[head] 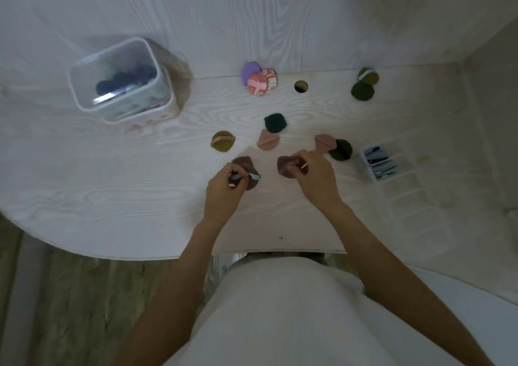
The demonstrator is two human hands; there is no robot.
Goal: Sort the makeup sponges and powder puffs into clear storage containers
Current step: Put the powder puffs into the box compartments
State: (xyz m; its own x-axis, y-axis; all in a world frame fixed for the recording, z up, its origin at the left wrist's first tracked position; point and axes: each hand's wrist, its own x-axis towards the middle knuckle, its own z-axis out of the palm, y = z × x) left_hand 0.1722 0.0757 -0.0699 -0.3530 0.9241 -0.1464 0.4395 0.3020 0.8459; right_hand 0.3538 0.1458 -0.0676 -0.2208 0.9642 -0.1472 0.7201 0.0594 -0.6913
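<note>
Standing far left on the pale wood-grain tabletop (pixel 112 186): a clear rectangular plastic storage container with rounded corners (pixel 120 81), holding dark blue and purple round puffs inside.

Lying right of it, alone: an olive-green round powder puff with a pinkish strap (pixel 222 141).

Working just below and right of that: the left hand (pixel 225 189), fingers curled and pinching the light blue ribbon strap of a brown round powder puff (pixel 244 169), the puff resting on the table under the fingertips.

Sitting further back, against the wall: a lilac round puff (pixel 249 72) touching two pink-and-white patterned round puffs (pixel 262 83). Showing just beside them: a round cable hole in the tabletop (pixel 301 86).

Lying mid-table: a dark teal round puff (pixel 275 123) touching a dusty-pink folded puff (pixel 268 143) in front of it.

Gripping near the centre: the right hand (pixel 315 176), fingers curled round a second brown round puff (pixel 287 166), pinching at its strap.

Lying behind that hand: another dusty-pink puff (pixel 325 143) overlapping a dark green round puff with a black strap (pixel 342 150).

Resting back right: two olive-green round puffs (pixel 364 84), touching each other.

Standing far right: a clear divided plastic organiser (pixel 403 180), pale blue and dark sponges standing in its rear compartment.
</note>
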